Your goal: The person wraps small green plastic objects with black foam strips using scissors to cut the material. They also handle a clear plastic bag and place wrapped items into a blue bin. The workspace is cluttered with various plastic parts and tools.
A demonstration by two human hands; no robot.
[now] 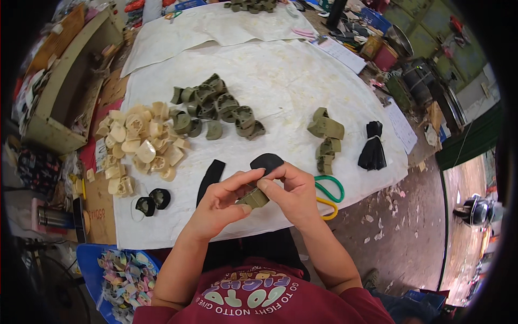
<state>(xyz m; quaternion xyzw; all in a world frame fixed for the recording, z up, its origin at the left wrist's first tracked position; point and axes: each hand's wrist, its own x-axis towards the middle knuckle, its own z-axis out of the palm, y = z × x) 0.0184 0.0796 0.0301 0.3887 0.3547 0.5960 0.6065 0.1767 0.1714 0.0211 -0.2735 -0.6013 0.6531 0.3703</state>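
Observation:
Both my hands meet over the near edge of the white sheet (291,81). My left hand (218,208) and my right hand (291,191) together pinch a small olive-green moulded piece (253,198), with a black oval patch (267,161) held against its top by my right fingers. A black strip (211,177) lies just left of my hands. Behind them sit a heap of cream moulded pieces (141,147) and a heap of olive-green pieces (216,105).
A small stack of olive pieces (327,137) and a black bundle (372,148) lie to the right. Green and yellow scissor handles (332,191) rest beside my right hand. Two black pieces (152,201) lie at the left. A blue tray of coloured scraps (121,275) sits low left.

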